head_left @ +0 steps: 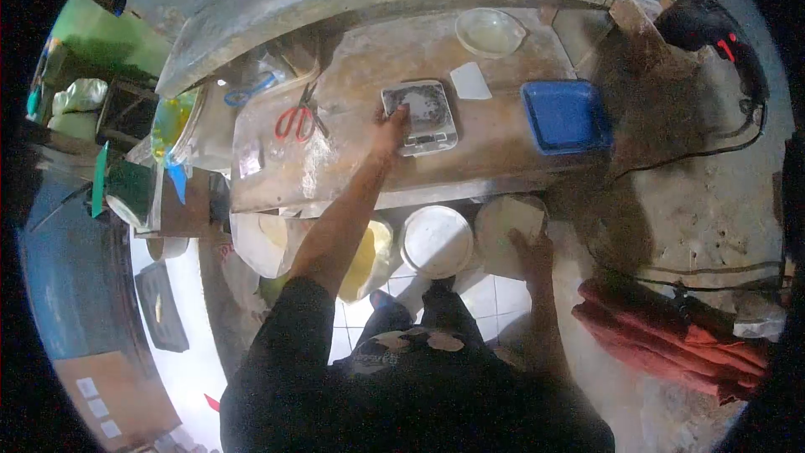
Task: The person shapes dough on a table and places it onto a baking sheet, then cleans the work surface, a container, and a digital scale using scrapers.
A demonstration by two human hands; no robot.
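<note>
My left hand (391, 131) grips the left edge of a small digital kitchen scale (433, 138), thumb on top and the other fingers mostly hidden. Dark smudges mark the scale's plate. Lower right, in shade, my right hand (533, 253) is closed at the edge of a pale flat piece (511, 231) over a round container; whether it is a lid or a sheet I cannot tell. Beside it stands a white round bucket (436, 241). A white card-like piece (470, 81) lies right of the scale, and a blue tray (567, 117) farther right.
Red-handled scissors (295, 122) and blue-handled scissors (249, 90) lie on the worktable (352, 67). A pale bowl (490, 32) stands at the back. A yellow-lined container (369, 260) is below the table edge. Red cloth (662, 335) and a black cable (671, 164) are at right.
</note>
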